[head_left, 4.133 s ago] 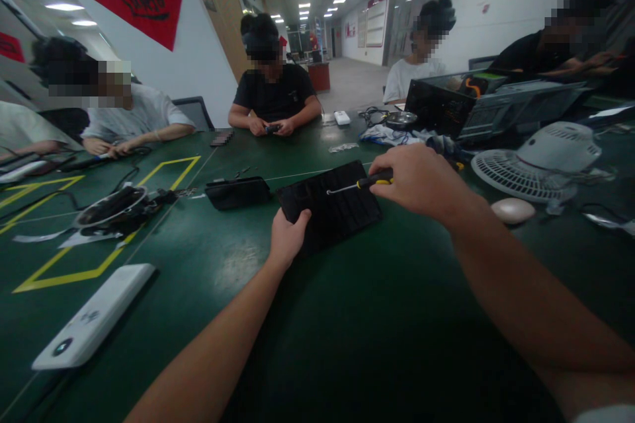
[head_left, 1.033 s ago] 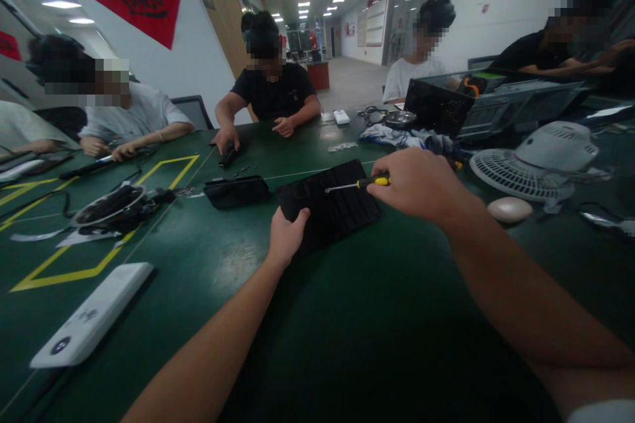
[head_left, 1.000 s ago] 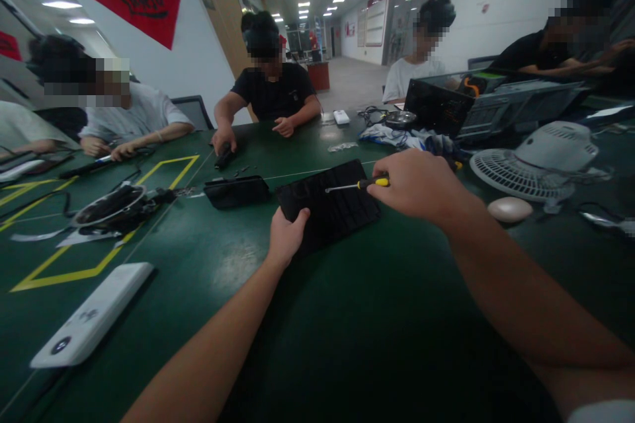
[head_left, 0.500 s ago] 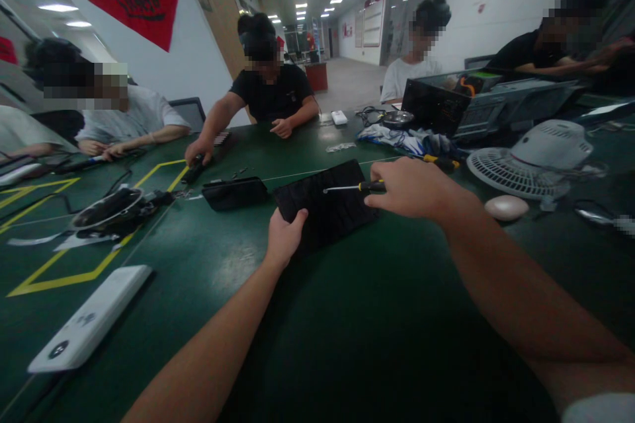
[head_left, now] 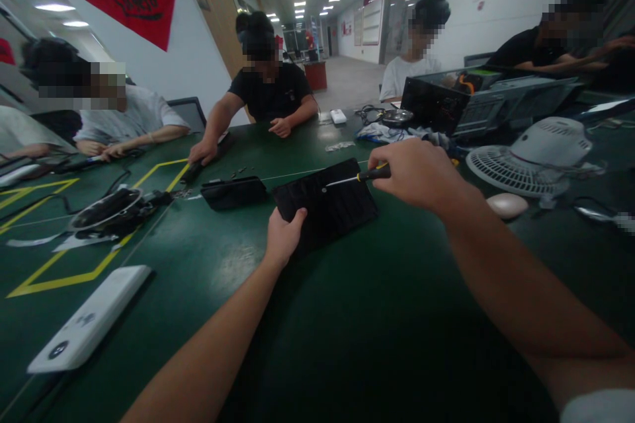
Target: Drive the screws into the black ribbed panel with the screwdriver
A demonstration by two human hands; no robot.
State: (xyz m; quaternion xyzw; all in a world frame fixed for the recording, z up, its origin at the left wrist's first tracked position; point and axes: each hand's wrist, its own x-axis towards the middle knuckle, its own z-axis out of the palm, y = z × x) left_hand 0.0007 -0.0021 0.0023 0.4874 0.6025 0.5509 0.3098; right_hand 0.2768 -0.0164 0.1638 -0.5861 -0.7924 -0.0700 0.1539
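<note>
My left hand (head_left: 285,234) grips the lower left edge of a flat black panel (head_left: 342,205), thumb on its face and fingers hidden beneath. The panel stands tilted over the green table. My right hand (head_left: 414,175) is closed around the black-and-yellow handle of a screwdriver (head_left: 347,180). Its metal shaft points left across the panel, and the tip lies just above a small round silvery spot, seemingly a screw (head_left: 324,190). Whether the tip touches the panel I cannot tell. A black case-like object (head_left: 233,193) lies left of the panel.
A white power bank-like device (head_left: 89,318) lies at front left, near a bundle of dark parts (head_left: 112,211). To the right are a pale computer mouse (head_left: 507,206), a fan (head_left: 536,155) and an opened computer case (head_left: 496,102). Several people sit around the table (head_left: 377,324).
The screwdriver tip has lifted off the small silvery spot, my right hand rising slightly with it. My left hand keeps the panel in place. Across the table, a person's arm has reached leftward with a dark object.
</note>
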